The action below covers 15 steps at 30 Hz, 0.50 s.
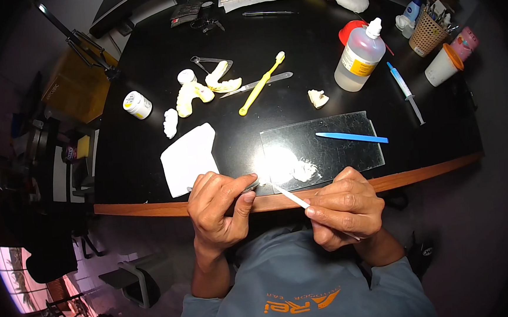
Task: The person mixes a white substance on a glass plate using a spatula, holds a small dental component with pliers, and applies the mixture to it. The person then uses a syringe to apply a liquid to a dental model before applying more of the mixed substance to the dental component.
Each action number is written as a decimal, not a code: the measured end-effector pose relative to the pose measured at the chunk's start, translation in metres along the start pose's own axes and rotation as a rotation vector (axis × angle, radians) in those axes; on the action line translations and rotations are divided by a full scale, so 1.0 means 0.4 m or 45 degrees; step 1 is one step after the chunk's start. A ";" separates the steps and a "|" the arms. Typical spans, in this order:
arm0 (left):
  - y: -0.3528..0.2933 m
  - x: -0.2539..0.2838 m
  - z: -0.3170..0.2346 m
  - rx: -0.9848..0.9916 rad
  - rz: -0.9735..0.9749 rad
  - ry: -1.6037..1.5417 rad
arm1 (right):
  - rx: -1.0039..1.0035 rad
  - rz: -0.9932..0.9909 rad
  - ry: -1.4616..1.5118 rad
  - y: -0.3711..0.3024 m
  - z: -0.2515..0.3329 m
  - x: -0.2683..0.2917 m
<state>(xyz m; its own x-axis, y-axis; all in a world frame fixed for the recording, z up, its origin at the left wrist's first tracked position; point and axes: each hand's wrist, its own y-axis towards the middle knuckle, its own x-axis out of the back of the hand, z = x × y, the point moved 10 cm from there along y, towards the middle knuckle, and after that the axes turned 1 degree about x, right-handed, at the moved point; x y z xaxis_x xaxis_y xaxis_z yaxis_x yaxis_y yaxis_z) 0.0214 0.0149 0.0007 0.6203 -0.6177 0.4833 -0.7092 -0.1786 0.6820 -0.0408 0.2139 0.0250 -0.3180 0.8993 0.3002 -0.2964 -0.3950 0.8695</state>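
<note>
My left hand [219, 205], at the table's front edge, pinches a small greyish piece [251, 186] with a whitish end; its kind is unclear, as my fingers cover most of it. My right hand [346, 208] is closed around a thin white stick [292, 197] whose tip points at that piece; glare hides whether they touch. Just beyond them lies a clear glass slab [339, 161] bearing a mound of white paste [305, 170] and a blue plastic spatula [353, 138]. A white paper sheet [189, 157] lies beyond my left hand.
Beyond are yellowish dental casts [194, 97], a yellow toothbrush [262, 84], a scalpel [269, 79], a small white jar [137, 105] and a tooth-like piece [318, 98]. Rightward stand a liquid bottle [356, 63], a syringe [405, 92], a cup [442, 66] and a tool basket [427, 35].
</note>
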 end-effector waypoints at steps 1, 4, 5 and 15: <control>0.000 -0.001 0.000 0.001 0.000 -0.001 | -0.004 0.010 -0.004 0.000 -0.001 -0.002; 0.001 0.000 -0.001 -0.003 -0.004 0.000 | -0.002 0.003 -0.002 0.001 -0.001 -0.002; 0.000 0.000 0.000 -0.003 -0.001 0.003 | -0.002 0.003 -0.003 0.003 0.000 -0.001; 0.001 -0.002 -0.003 0.004 0.051 0.008 | -0.012 0.014 0.007 0.004 -0.002 -0.001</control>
<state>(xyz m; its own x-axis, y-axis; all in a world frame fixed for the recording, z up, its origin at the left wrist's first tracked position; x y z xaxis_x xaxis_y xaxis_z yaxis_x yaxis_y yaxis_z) 0.0209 0.0162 0.0012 0.5937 -0.6196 0.5134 -0.7343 -0.1562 0.6606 -0.0419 0.2127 0.0259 -0.3262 0.8939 0.3076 -0.3015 -0.4068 0.8623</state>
